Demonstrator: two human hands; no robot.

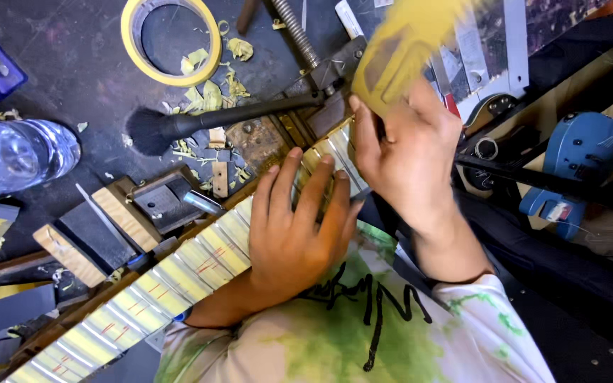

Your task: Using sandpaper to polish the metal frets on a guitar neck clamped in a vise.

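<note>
A guitar neck (143, 294) lies diagonally across the dark bench, its fretboard covered in pale masking tape between metal frets, with red marks on some strips. My left hand (296, 227) lies flat on the fretboard near its upper end, fingers spread. My right hand (409, 152) holds a yellow sheet (402, 46), blurred by motion, just above the neck's end where a vise (321, 92) clamps it.
A roll of yellow tape (172, 41) and tape scraps lie at the back. A black brush (179, 126) rests beside the vise. A clear water bottle (15, 156) lies at left. Wooden and dark sanding blocks (101, 230) sit near the neck. A blue guitar body (580, 152) is at right.
</note>
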